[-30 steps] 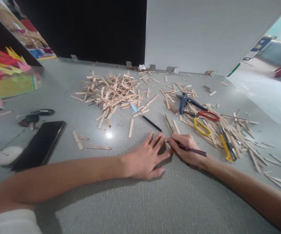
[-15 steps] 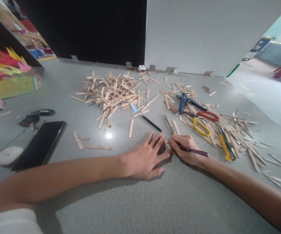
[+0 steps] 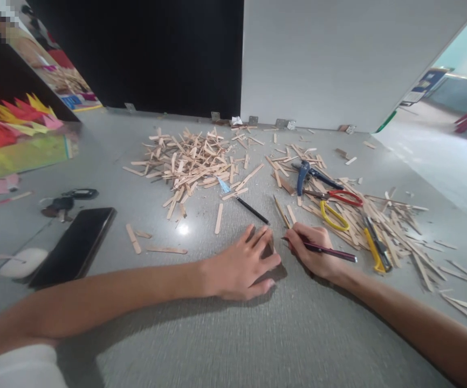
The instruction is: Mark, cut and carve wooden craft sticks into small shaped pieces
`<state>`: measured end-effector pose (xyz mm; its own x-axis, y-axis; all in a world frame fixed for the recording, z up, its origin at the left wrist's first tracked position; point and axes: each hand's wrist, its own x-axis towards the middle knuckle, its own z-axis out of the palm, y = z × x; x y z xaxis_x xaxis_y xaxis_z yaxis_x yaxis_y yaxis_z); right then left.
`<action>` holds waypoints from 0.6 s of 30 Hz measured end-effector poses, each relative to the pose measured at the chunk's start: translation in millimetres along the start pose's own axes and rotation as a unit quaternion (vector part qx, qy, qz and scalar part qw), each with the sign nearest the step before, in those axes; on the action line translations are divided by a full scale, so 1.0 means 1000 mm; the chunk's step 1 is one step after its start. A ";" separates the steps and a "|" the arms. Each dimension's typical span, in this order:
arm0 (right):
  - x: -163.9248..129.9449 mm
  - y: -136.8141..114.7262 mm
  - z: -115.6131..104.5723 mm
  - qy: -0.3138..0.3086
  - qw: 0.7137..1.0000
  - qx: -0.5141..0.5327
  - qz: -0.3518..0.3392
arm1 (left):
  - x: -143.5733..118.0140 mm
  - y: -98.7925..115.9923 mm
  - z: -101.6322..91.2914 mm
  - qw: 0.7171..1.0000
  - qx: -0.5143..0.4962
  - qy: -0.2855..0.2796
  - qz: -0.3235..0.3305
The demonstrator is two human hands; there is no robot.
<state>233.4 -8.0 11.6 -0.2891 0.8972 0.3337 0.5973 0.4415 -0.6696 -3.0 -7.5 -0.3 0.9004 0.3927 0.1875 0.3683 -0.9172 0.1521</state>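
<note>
My right hand (image 3: 312, 248) is closed around a dark pen (image 3: 334, 252), its tip pointing left toward my other hand. Fingers apart, my left hand (image 3: 244, 264) rests on the grey tabletop, a small gap from the pen tip. Whether anything lies under its fingertips is hard to see. Just beyond it lies a thin black stick-like pen (image 3: 253, 210) with a light blue tassel (image 3: 223, 185) close to its far end. A slim, pointed tan piece (image 3: 281, 210) and a wooden craft stick (image 3: 291, 214) lie right beyond my right fingers.
A heap of craft sticks (image 3: 193, 159) lies ahead. To the right are scissors with red and yellow handles (image 3: 334, 215), a blue-handled tool (image 3: 304, 175) and a yellow cutter (image 3: 373, 250) among more sticks. A phone (image 3: 74, 245) and keys (image 3: 59, 205) lie left; an upright panel (image 3: 318, 59) stands behind.
My right hand has drawn slightly right with the pen, widening the gap to my left hand. Its pen tip now shows. The view has shifted a little.
</note>
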 end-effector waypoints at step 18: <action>0.005 0.001 0.003 0.019 1.000 -0.012 0.001 | 0.018 -0.011 -0.026 0.949 -0.121 -0.028 -0.288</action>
<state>230.4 -3.2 11.1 -0.2594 0.8968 0.3583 0.6158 0.4394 -0.6540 3.0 10.9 26.6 0.5787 0.8142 -0.0459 0.7458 -0.5056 0.4338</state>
